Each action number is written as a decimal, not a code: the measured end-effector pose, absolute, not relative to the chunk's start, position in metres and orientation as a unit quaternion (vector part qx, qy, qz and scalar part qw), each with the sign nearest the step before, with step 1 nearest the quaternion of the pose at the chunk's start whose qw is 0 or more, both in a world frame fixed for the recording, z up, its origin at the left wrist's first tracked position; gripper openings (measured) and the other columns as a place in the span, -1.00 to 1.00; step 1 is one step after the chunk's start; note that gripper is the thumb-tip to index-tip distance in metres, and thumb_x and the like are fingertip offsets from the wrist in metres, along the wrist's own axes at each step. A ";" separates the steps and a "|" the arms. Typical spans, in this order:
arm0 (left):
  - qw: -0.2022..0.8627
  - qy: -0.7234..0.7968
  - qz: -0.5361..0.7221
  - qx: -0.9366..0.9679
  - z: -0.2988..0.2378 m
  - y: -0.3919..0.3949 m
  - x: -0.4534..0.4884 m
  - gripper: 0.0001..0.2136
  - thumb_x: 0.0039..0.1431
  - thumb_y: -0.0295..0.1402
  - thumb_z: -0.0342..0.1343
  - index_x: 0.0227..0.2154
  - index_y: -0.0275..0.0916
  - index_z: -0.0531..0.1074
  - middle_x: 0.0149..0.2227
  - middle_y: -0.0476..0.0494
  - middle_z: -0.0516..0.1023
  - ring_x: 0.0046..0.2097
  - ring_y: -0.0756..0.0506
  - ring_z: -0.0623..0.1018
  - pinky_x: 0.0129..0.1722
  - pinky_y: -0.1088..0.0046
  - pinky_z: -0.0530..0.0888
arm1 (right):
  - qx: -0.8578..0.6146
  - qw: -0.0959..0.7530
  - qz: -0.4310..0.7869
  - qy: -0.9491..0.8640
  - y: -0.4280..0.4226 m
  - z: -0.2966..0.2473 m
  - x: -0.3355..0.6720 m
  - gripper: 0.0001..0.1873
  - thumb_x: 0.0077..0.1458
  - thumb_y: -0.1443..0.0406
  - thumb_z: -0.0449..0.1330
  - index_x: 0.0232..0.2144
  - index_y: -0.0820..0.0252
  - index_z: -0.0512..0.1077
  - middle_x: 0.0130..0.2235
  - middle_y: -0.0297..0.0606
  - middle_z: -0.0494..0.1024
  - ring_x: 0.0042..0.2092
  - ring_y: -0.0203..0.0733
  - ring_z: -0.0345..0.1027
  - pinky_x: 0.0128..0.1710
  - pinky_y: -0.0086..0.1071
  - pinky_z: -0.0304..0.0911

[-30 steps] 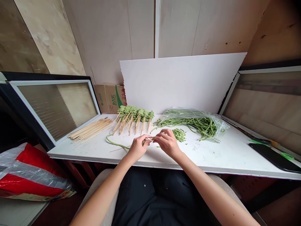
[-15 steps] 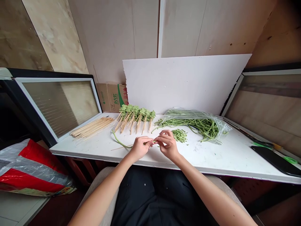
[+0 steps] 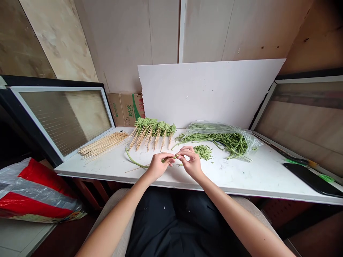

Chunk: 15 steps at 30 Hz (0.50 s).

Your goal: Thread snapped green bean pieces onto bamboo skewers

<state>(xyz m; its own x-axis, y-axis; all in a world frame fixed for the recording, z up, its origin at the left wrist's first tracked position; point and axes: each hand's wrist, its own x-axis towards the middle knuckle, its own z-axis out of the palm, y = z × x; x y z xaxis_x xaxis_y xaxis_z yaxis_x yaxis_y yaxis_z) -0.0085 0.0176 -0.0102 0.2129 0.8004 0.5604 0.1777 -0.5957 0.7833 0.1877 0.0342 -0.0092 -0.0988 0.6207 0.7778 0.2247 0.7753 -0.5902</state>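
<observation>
My left hand is closed around a long green bean, whose tail curves leftward over the table. At the bean's other end, the thumb and fingers of my right hand pinch its tip, almost touching my left fingertips. A small loose bit of bean lies under my right fingers. Just beyond my right hand sits a heap of short bean pieces. One thin bamboo skewer lies near the bean's tail, partly hidden by my left hand.
Bare bamboo skewers lie at the left. Behind are skewers threaded with bean pieces and a cardboard box. A clear plastic bag partly covers long beans at the right. A black phone lies near the right edge.
My right hand has shifted slightly, and its fingers now pinch the bean's tip. My left hand keeps hold of the bean. The whole view has moved a little.
</observation>
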 end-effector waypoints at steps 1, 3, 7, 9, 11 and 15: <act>0.291 0.350 0.524 0.720 -0.010 0.018 -0.010 -0.79 0.35 -0.25 0.25 -0.15 -0.29 0.66 -0.32 -0.20 0.71 -0.42 -0.06 0.63 -0.27 0.40 0.60 | -0.292 0.602 0.157 -0.726 0.037 -0.009 0.190 -0.86 0.27 0.20 0.34 -0.34 0.01 0.67 -0.34 -0.20 0.69 -0.02 0.10 0.36 0.04 0.02 0.33; 0.261 0.368 0.514 0.730 -0.009 0.019 -0.012 -0.80 0.36 -0.27 0.25 -0.12 -0.28 0.67 -0.30 -0.20 0.72 -0.40 -0.06 0.64 -0.29 0.41 0.59 | -0.288 0.590 0.135 -0.742 0.041 -0.008 0.195 -0.89 0.25 0.21 0.36 -0.33 0.01 0.68 -0.35 -0.21 0.69 -0.01 0.11 0.35 0.06 0.03 0.32; 0.134 0.358 0.496 0.780 -0.007 0.021 -0.015 -0.88 0.35 -0.38 0.24 -0.16 -0.23 0.68 -0.23 -0.21 0.73 -0.24 -0.12 0.68 -0.17 0.38 0.59 | -0.288 0.554 0.083 -0.777 0.047 -0.007 0.200 -0.88 0.24 0.30 0.35 -0.33 0.00 0.69 -0.37 -0.22 0.68 0.03 0.12 0.33 0.09 0.04 0.29; 0.098 0.346 0.485 0.797 -0.006 0.022 -0.017 -0.87 0.35 -0.43 0.23 -0.18 -0.21 0.69 -0.21 -0.20 0.73 -0.20 -0.13 0.68 -0.13 0.37 0.58 | -0.297 0.544 0.075 -0.781 0.048 -0.010 0.197 -0.87 0.23 0.32 0.35 -0.33 -0.01 0.70 -0.37 -0.22 0.68 0.03 0.13 0.33 0.10 0.06 0.29; 0.088 0.339 0.473 0.808 -0.006 0.024 -0.021 -0.85 0.34 -0.48 0.21 -0.19 -0.20 0.69 -0.21 -0.19 0.73 -0.21 -0.13 0.68 -0.14 0.38 0.58 | -0.303 0.538 0.082 -0.782 0.050 -0.013 0.195 -0.89 0.21 0.32 0.37 -0.34 -0.01 0.70 -0.37 -0.21 0.68 0.03 0.14 0.34 0.11 0.07 0.29; 0.083 0.353 0.455 0.814 -0.001 0.031 -0.042 -0.75 0.29 -0.60 0.12 -0.25 -0.22 0.70 -0.27 -0.17 0.72 -0.26 -0.11 0.68 -0.18 0.39 0.59 | -0.347 0.559 0.117 -0.744 0.064 -0.015 0.213 -0.87 0.24 0.27 0.33 -0.34 0.02 0.70 -0.33 -0.17 0.68 -0.01 0.12 0.36 0.04 0.05 0.34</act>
<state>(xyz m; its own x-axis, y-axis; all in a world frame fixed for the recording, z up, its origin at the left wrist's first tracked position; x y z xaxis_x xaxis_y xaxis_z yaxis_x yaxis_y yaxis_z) -0.0424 0.0313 -0.0012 0.3372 0.6492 0.6818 0.4988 -0.7374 0.4554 0.2127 0.0637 -0.0155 -0.1342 0.6473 0.7504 0.3846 0.7318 -0.5625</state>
